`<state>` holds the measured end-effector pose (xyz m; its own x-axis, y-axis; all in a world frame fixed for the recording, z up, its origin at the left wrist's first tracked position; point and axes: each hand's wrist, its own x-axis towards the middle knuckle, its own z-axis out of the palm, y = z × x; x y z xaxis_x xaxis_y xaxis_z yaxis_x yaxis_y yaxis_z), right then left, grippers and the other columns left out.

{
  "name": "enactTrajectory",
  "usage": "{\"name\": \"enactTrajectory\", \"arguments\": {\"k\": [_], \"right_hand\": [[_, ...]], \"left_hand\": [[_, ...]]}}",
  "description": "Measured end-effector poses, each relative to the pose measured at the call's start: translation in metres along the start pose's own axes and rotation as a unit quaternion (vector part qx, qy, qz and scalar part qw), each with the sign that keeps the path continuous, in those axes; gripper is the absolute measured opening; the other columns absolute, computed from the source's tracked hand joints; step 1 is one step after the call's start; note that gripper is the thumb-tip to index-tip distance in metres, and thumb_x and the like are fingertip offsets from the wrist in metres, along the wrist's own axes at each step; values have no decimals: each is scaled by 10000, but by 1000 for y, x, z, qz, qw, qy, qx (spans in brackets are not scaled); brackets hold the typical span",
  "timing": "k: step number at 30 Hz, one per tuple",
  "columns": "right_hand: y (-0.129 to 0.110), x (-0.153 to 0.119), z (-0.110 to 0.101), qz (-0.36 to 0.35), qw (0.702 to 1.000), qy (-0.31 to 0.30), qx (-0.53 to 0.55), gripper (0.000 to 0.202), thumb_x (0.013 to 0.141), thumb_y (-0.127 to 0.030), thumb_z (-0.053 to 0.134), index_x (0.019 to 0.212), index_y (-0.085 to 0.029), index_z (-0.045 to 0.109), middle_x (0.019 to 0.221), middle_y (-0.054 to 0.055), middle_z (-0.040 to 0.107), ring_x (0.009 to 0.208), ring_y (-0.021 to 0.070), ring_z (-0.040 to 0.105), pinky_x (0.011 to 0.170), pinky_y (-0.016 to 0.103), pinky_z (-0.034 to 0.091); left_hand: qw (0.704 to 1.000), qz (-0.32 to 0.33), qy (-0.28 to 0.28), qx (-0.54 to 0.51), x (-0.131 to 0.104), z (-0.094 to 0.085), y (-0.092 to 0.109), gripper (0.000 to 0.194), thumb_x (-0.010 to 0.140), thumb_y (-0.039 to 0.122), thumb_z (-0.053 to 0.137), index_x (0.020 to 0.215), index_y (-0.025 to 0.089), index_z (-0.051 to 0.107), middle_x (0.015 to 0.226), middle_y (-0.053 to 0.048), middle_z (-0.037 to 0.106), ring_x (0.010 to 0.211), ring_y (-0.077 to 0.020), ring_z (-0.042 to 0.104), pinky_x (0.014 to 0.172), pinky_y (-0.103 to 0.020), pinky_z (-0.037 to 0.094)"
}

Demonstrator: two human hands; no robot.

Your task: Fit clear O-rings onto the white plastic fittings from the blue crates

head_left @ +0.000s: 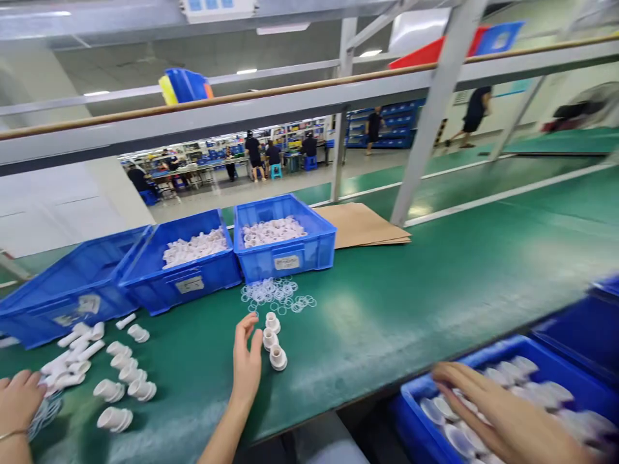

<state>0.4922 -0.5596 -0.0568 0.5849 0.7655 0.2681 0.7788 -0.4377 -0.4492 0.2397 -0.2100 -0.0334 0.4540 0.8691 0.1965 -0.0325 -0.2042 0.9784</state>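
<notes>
Just left of a short row of three white flanged fittings [269, 338] is my left hand [247, 354], its fingers curved and thumb apart, with nothing visible between them. My right hand [488, 406], somewhat blurred, reaches over a blue bin [411, 393] of white round parts [459, 438] at the lower right; its fingers are stretched out and no held part shows. Clear thin rings [271, 293] lie in a loose pile beyond the three fittings. More flanged fittings [129, 372] stand or lie on the green tabletop [193, 367] to the left, beside white tubes [72, 354].
Another person's hand [17, 403] is at the left edge near bluish rings [46, 412]. Blue bins [285, 254] line the back of the table, two holding white parts. Flat cardboard [362, 225] lies right of them. A metal post [435, 116] and rail cross the view.
</notes>
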Motion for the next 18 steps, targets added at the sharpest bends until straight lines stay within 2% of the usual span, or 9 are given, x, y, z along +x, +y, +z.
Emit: {"name": "enactTrajectory", "arguments": {"k": [1,3,5,6,9,13,16,18], "right_hand": [[-37,26,5,-65,995,-72,33,305,978,-500,426,1125,-360,654,1243,134,649,1090,315,664,914,497,566],[-108,75,14,-178,969,-159,67,305,1051,-401,368,1189,-317,626,1383,102,562,1191,266,610,988,438,535],[-161,118,26,-272,944,-175,65,314,1053,-297,371,1299,-289,566,1445,110,498,1163,252,615,954,423,545],[-178,136,32,-310,932,-181,58,322,1043,-262,403,1332,-284,543,1454,112,481,1165,249,609,951,419,546],[-202,177,52,-404,893,-199,-7,339,1017,-195,490,1350,-249,524,1413,125,489,1143,236,607,888,365,564],[-213,197,77,-460,858,-214,-86,190,1012,-214,566,1191,-187,626,1176,105,609,972,217,646,724,290,544],[-221,197,81,-453,858,-214,-117,120,1016,-268,593,1066,-189,670,1006,58,632,759,168,618,552,250,437],[-215,194,65,-420,875,-198,-134,129,1025,-290,585,1040,-199,675,990,48,633,748,160,596,533,251,390]], "left_hand": [[998,30,-15,46,-6,-4,3,265,945,446,541,1105,245,606,1424,-94,526,1356,-268,469,1150,-463,349],[986,88,-39,134,-18,-10,8,179,955,389,541,1050,259,621,1400,-85,529,1337,-261,472,1123,-449,368],[965,140,-56,214,-28,-15,10,139,948,344,560,1026,276,652,1318,-78,575,1268,-259,514,1069,-431,412],[951,168,-65,250,-32,-16,10,133,939,325,573,1023,284,666,1278,-76,596,1227,-260,536,1034,-420,438],[907,237,-85,338,-36,-15,3,167,920,284,593,1062,296,681,1238,-79,627,1149,-261,576,953,-388,491],[853,309,-82,413,-32,-10,-8,168,919,266,590,1069,263,665,1201,-99,649,1079,-253,615,885,-356,527],[810,371,-81,446,-24,-16,-19,160,919,258,583,1059,240,659,1135,-103,670,996,-241,638,807,-331,540],[774,420,-98,463,-15,-24,-29,164,908,292,600,1051,242,663,1111,-100,682,953,-244,646,751,-326,539]]}}
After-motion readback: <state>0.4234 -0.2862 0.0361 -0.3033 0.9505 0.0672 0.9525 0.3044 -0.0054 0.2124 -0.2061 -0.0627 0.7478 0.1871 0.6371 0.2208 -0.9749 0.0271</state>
